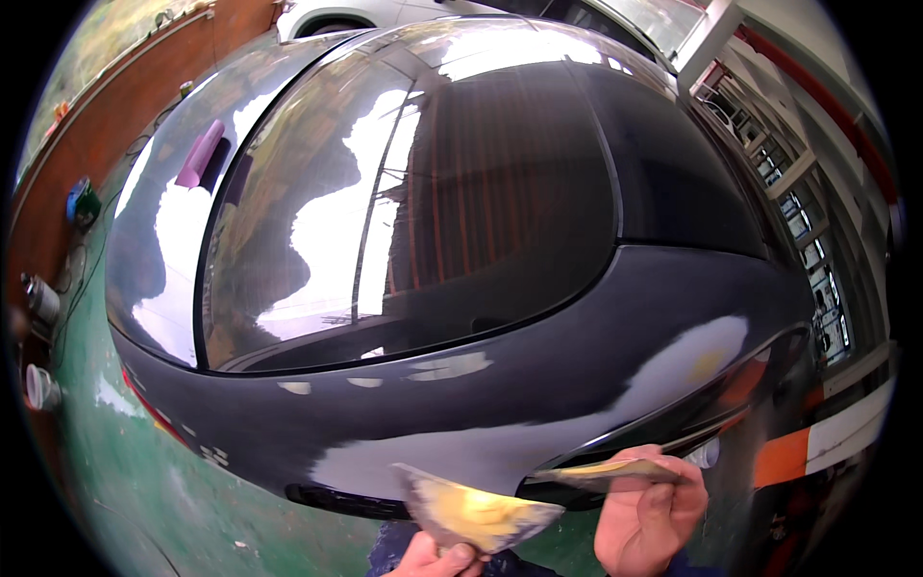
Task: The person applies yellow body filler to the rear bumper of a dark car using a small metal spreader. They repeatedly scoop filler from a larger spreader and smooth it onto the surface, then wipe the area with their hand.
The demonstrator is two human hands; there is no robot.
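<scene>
My left hand [433,556] grips a broad triangular spreader [476,510] smeared with yellow putty and grey along its edges. Just to its right, my right hand [644,519] pinches a second thin scraper [601,473] with yellow putty on it, seen nearly edge-on. Both are in front of a dark grey car body panel [519,385], which has a long light grey sanded patch [413,462], small pale patches along the window edge and a yellowish spot at the right end.
A purple rolled item [200,154] lies on the car's glossy left panel. Cans [41,298] and hoses stand along the left wall [111,62]. A white car [332,17] is behind. An orange and white beam [779,460] is at the lower right, above green floor [115,452].
</scene>
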